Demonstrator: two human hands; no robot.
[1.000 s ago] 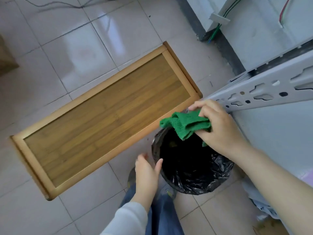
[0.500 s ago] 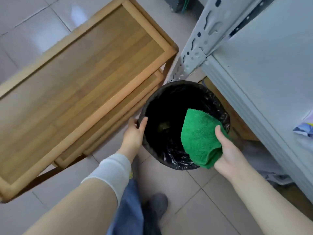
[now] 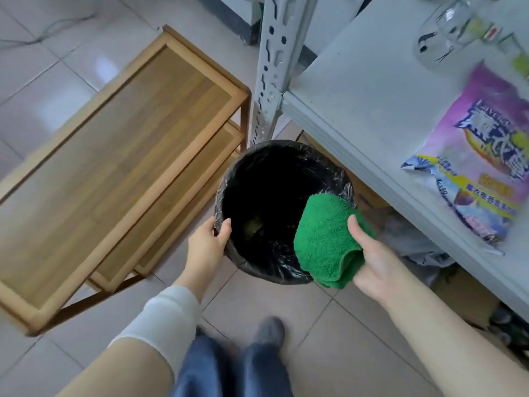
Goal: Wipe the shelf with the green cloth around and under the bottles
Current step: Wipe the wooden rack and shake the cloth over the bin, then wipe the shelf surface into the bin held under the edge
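Over the right side of a black-lined bin on the tiled floor, the right hand holds the green cloth. The thumb lies flat on top of the cloth and the palm and fingers are curled up under it, so the grip is closed on the folded fabric. The forearm comes in from the lower right. The left hand, wearing a white sleeve at the wrist, reaches in from the lower left and grips the bin's left rim, with the thumb hooked over the edge and the fingers outside.

The bin stands between a wooden rack and a grey shelf. Its inside is dark. Something dim and yellowish lies at the bottom, too murky to name.

The cloth is doubled over. Its rounded fold is at the near end, by the palm, and its long axis runs away from the person, with the far edge lying over the bin's right rim. It is below the shelf and not touching it.

On the shelf lie a purple packet and, further back, a blurred clear bottle.
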